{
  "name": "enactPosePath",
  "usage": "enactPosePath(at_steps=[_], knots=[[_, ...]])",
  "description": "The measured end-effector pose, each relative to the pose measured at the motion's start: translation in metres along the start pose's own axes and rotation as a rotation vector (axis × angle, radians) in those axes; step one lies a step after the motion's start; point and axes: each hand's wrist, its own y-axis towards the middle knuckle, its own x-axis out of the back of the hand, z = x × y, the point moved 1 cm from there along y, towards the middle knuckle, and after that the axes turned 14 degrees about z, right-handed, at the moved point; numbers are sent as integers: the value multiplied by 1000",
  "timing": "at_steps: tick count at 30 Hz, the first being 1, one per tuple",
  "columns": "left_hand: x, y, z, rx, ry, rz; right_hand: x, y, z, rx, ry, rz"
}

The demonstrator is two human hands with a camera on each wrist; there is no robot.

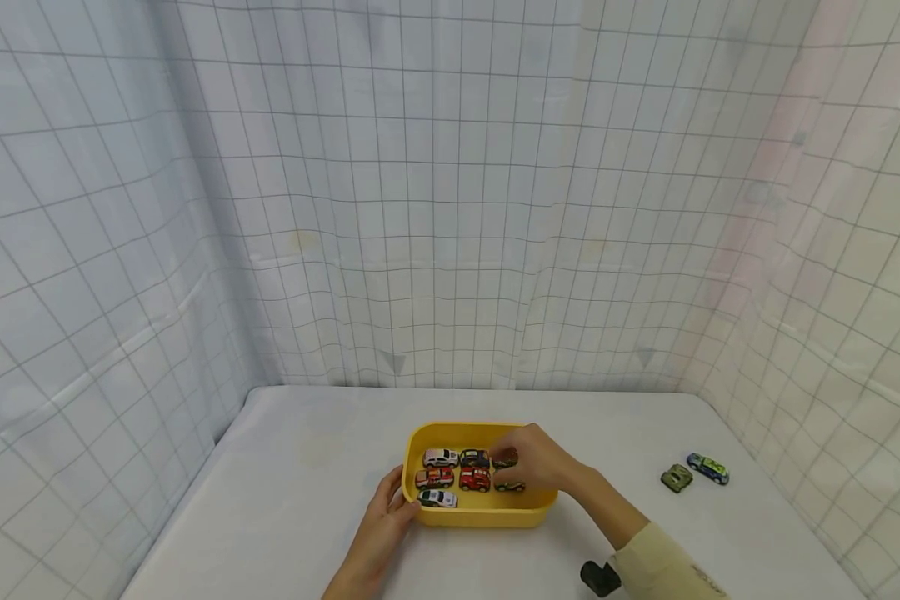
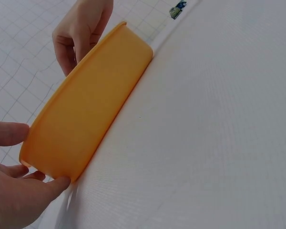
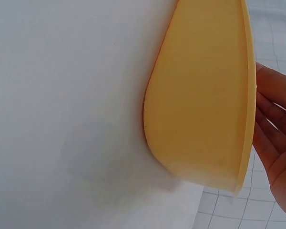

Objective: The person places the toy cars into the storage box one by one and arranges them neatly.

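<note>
A yellow plastic tray (image 1: 480, 518) stands on the white table with several small toy cars in it. My left hand (image 1: 384, 518) holds the tray's left end, its thumb by the near corner; in the left wrist view the left hand (image 2: 19, 186) has fingers and thumb about that end. Reaching over the right side, my right hand (image 1: 536, 458) pinches a dark toy car (image 1: 506, 459) inside the tray. A camouflage car (image 1: 510, 487) lies just below its thumb. Left of it are a red car (image 1: 475, 479) and a dark blue car (image 1: 475, 458). In the right wrist view, the tray wall hides the fingertips.
Outside the tray, on the right of the table, lie a green camouflage car (image 1: 677, 477) and a blue-green car (image 1: 708, 468). White grid-patterned curtains (image 1: 450, 250) enclose the table at the back and sides. A black device (image 1: 600, 577) shows by the right sleeve.
</note>
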Motion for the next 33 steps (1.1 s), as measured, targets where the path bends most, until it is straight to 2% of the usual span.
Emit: enactPosePath(at_steps=[7,18,25,33], knots=[[0,-1,0,-7,2,9,15,-25,-13,-47,9,-49],[1,0,0,-1,6,9,30,-69,-46,-98,3,-166],[2,1,-1,16,1,9,33,-87,-58,-140,30,-165],[3,2,1,27,-5,0,42,-119,-79,-179,27,-181]])
